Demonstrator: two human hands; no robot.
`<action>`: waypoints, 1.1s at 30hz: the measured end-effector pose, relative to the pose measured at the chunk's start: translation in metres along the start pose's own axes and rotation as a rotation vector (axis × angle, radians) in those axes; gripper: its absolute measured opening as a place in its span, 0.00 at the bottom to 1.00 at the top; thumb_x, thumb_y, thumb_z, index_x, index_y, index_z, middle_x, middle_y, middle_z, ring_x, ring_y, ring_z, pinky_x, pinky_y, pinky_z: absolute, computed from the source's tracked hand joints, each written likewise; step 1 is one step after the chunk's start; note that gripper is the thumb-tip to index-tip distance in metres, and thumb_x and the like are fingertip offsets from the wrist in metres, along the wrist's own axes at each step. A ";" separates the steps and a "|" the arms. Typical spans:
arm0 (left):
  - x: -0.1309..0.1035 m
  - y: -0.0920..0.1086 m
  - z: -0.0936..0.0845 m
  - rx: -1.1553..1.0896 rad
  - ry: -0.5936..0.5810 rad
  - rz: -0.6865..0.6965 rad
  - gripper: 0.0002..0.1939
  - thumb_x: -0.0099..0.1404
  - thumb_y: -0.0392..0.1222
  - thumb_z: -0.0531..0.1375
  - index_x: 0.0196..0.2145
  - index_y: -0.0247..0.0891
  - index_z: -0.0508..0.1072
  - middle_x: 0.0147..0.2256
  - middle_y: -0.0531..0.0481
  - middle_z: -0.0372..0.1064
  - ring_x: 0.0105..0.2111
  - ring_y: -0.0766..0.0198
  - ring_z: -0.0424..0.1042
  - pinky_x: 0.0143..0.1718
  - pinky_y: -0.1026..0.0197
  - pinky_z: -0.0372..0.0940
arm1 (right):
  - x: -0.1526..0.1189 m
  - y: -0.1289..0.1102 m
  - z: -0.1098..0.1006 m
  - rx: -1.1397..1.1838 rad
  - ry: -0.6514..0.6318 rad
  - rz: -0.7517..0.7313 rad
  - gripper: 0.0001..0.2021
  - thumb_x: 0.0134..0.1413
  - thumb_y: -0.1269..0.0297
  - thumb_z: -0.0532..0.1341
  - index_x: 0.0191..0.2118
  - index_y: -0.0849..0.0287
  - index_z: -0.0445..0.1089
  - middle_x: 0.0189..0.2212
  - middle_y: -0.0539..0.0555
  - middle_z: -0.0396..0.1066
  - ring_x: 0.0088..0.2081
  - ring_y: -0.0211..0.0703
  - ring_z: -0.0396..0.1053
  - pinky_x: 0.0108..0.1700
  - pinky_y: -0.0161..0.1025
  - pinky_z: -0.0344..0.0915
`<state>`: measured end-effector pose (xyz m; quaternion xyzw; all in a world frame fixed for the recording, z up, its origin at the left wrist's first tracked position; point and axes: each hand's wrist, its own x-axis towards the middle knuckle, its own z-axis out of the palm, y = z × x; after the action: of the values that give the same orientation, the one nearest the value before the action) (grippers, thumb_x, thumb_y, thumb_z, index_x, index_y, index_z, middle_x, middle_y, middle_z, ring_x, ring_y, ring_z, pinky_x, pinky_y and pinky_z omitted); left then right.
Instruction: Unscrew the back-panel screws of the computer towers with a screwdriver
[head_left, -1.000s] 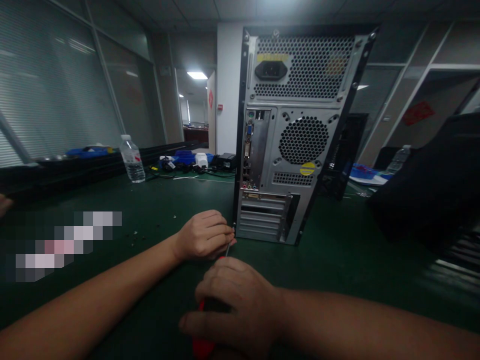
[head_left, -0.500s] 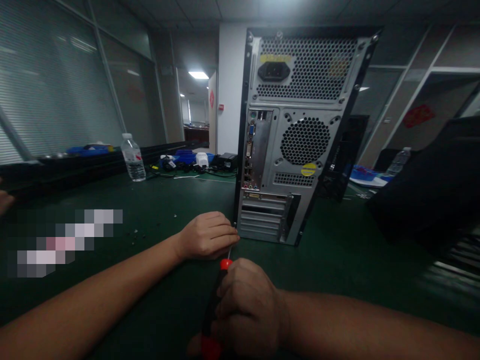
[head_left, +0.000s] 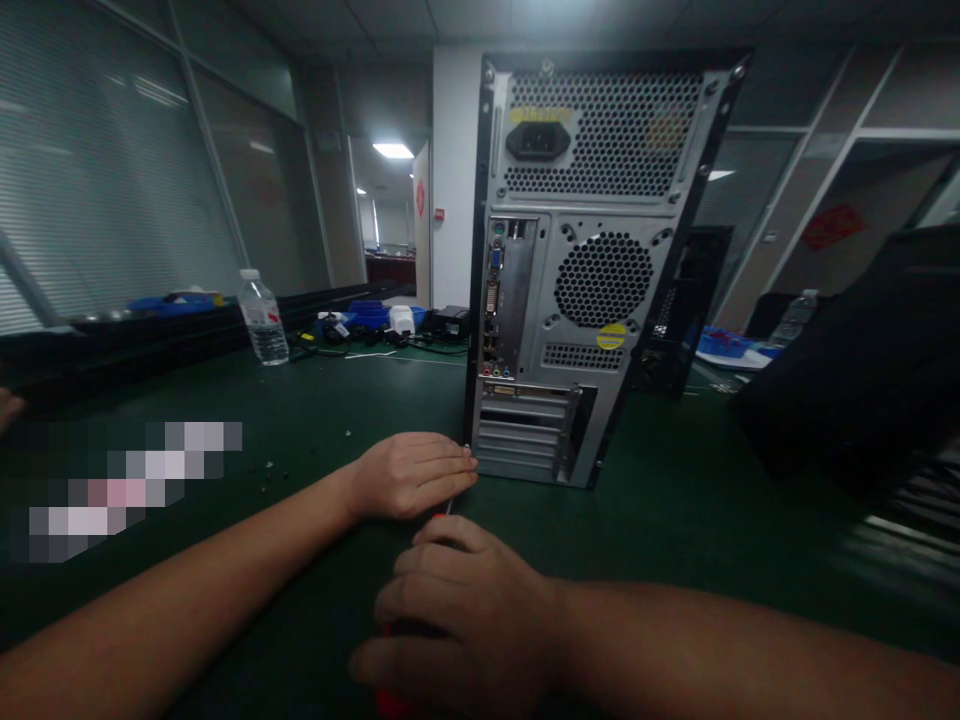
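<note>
Right hand (head_left: 465, 610) just loosened round the red-and-black screwdriver (head_left: 392, 698) — regripping, I reckon; left hand (head_left: 411, 474) half-curled by the grey metal tower (head_left: 534, 205), hold unclear

Dead ahead, a tall grey metal computer tower (head_left: 600, 215) blocks the way! Smooth green tabletop (head_left: 667, 500) lies open on its right, up to a bulky black object (head_left: 840, 360) barring passage.

No readable text, yellow label (head_left: 540, 115) on computer tower (head_left: 600, 275) blurred, red door sign (head_left: 420, 198) illegible
</note>
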<state>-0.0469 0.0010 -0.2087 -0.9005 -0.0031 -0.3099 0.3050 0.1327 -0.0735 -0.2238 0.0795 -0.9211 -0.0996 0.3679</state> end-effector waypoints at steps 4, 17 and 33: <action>0.002 0.001 0.000 -0.007 0.013 -0.002 0.12 0.68 0.32 0.54 0.44 0.27 0.74 0.43 0.37 0.77 0.45 0.57 0.78 0.47 0.55 0.76 | -0.001 0.003 0.000 -0.012 0.039 -0.007 0.10 0.63 0.59 0.54 0.43 0.60 0.65 0.29 0.48 0.66 0.33 0.41 0.63 0.39 0.42 0.55; 0.002 0.001 0.001 -0.130 0.063 -0.136 0.06 0.68 0.32 0.58 0.41 0.30 0.74 0.38 0.42 0.79 0.41 0.61 0.79 0.45 0.58 0.76 | -0.001 -0.004 -0.013 -0.014 0.292 0.013 0.07 0.65 0.63 0.60 0.43 0.60 0.72 0.34 0.49 0.73 0.37 0.39 0.69 0.35 0.40 0.58; 0.003 0.002 -0.002 -0.032 0.018 -0.017 0.11 0.69 0.32 0.53 0.43 0.26 0.75 0.42 0.37 0.78 0.46 0.57 0.78 0.48 0.57 0.76 | -0.004 -0.001 -0.011 0.010 0.115 -0.001 0.11 0.65 0.62 0.54 0.44 0.58 0.72 0.45 0.53 0.70 0.50 0.45 0.68 0.47 0.45 0.61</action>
<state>-0.0454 -0.0022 -0.2063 -0.9025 -0.0032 -0.3204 0.2878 0.1432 -0.0751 -0.2193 0.0875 -0.8989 -0.0904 0.4197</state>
